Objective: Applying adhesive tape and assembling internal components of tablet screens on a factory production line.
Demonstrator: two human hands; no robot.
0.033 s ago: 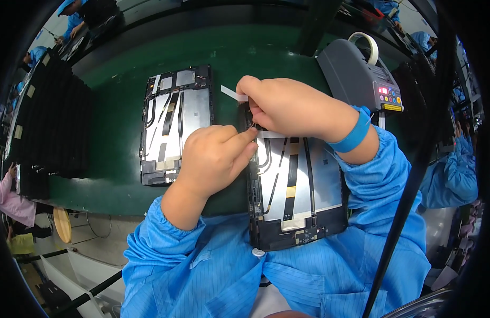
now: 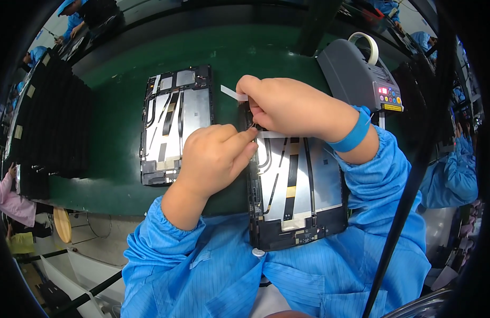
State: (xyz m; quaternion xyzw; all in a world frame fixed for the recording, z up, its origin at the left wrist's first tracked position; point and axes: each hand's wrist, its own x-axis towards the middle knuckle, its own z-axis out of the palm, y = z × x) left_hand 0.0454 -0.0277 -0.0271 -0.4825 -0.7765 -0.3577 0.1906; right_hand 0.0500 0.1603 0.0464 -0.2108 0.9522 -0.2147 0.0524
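Observation:
An opened tablet housing (image 2: 327,175), with a silver metal plate, black flat cables and a black frame, lies in front of me, its near end at my front. My right hand (image 2: 290,106) is closed over its far left part, with a short strip of white tape (image 2: 231,94) sticking out from the fingers. Below those fingers another white strip (image 2: 271,134) crosses the housing. My left hand (image 2: 215,153) is curled, index fingertip at the housing's left edge beside the right fingertips. Thin wires seem to show between the fingertips; what the left fingers pinch, if anything, is hidden.
A second opened tablet housing (image 2: 202,114) lies to the left on the green table (image 2: 229,47). At the far right stands a grey tape dispenser (image 2: 351,77) with a tape roll (image 2: 365,46). Stacked black panels (image 2: 54,116) rise on the left. Other people work around.

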